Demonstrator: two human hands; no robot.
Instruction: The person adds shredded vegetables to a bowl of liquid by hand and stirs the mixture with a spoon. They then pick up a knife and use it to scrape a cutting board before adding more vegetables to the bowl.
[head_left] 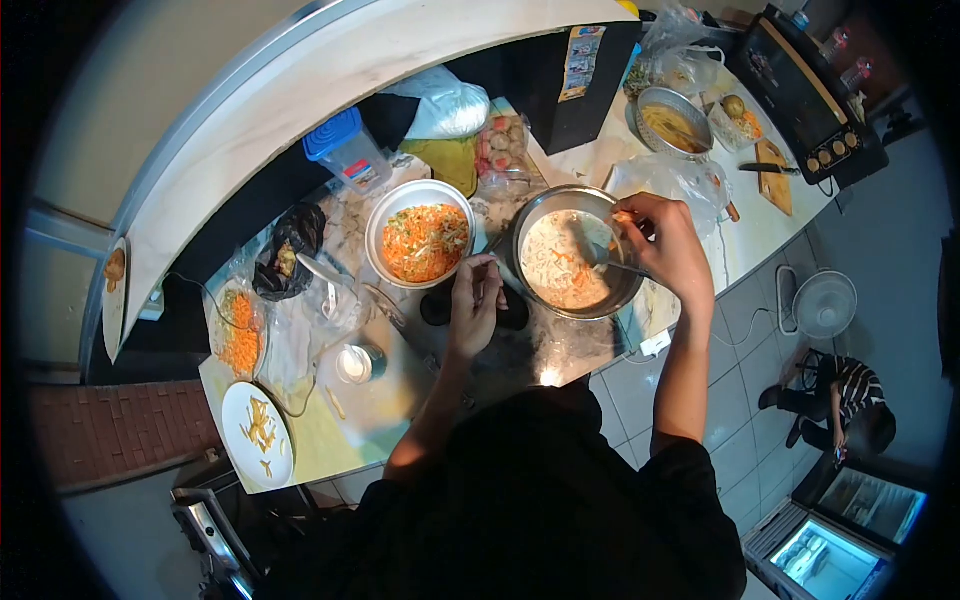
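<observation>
My right hand point(668, 245) is closed in a pinch over the right rim of a steel pot point(633, 298), with orange shredded carrot point(626, 216) at the fingertips. Inside the pot is a pale, creamy mixture point(560, 262) with orange shreds on top. A metal spoon point(627, 266) leans in it, its handle passing under my right hand. My left hand point(476, 305) hovers at the lower right of a white bowl point(372, 240), fingers loosely bent and apart, nothing visible in them. That bowl holds a mix of shredded carrot and pale and green pieces point(425, 243).
Left on the counter are a white plate with yellowish strips point(237, 440), a bag of shredded carrot point(238, 335), a black bag point(290, 253) and a small jar point(360, 364). Rightward stand a pan of yellow food point(645, 100), a knife point(770, 169) and an oven point(800, 90). A person point(850, 405) sits beyond.
</observation>
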